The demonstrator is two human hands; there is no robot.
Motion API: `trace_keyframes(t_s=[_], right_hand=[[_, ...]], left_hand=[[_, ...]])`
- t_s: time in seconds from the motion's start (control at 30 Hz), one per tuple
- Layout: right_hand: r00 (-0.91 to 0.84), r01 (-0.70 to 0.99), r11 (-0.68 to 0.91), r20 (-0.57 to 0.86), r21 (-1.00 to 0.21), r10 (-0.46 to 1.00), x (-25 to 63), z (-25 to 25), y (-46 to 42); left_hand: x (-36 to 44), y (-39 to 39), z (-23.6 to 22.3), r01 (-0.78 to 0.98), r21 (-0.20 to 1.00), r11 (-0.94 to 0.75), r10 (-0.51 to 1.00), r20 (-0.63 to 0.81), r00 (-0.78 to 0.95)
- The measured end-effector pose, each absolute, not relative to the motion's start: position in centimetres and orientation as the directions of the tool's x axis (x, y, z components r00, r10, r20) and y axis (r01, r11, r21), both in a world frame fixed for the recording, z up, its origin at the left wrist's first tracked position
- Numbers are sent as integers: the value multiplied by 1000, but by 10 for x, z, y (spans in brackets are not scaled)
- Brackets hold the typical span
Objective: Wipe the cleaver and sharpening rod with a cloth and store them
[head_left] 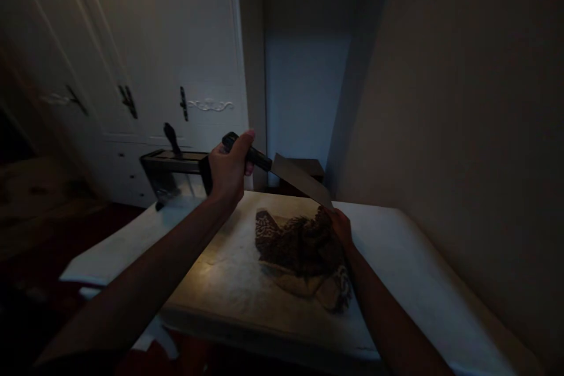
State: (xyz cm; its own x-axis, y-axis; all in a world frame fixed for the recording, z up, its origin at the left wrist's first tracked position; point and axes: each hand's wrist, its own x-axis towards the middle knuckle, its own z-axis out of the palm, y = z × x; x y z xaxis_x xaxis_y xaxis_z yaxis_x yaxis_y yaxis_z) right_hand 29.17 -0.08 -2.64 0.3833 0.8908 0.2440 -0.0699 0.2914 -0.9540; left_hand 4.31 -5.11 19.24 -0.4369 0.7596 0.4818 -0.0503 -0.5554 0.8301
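Observation:
My left hand (229, 170) is closed round the black handle of a broad kitchen knife (299, 179), held raised with the blade sloping down to the right. The blade tip comes down by my right hand (341, 224). That hand rests at the far right end of a dark patterned cloth (302, 247) and seems to grip it; its fingers are mostly hidden. The cloth lies crumpled on a pale board (229, 288) on a white table (409, 258).
A metal knife block (174, 170) with one black handle sticking up stands at the table's far left. White cupboard doors (176, 59) rise behind it, and a plain wall (476, 129) runs close along the right. A dark wooden floor (53, 247) lies to the left.

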Motion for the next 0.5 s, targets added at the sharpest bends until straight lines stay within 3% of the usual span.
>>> trace_keyframes(t_s=[0.5], right_hand=[[440, -2, 88, 78, -996, 895, 294, -15, -13]], left_hand=[[-109, -29, 308, 273, 755, -596, 545, 630, -554]])
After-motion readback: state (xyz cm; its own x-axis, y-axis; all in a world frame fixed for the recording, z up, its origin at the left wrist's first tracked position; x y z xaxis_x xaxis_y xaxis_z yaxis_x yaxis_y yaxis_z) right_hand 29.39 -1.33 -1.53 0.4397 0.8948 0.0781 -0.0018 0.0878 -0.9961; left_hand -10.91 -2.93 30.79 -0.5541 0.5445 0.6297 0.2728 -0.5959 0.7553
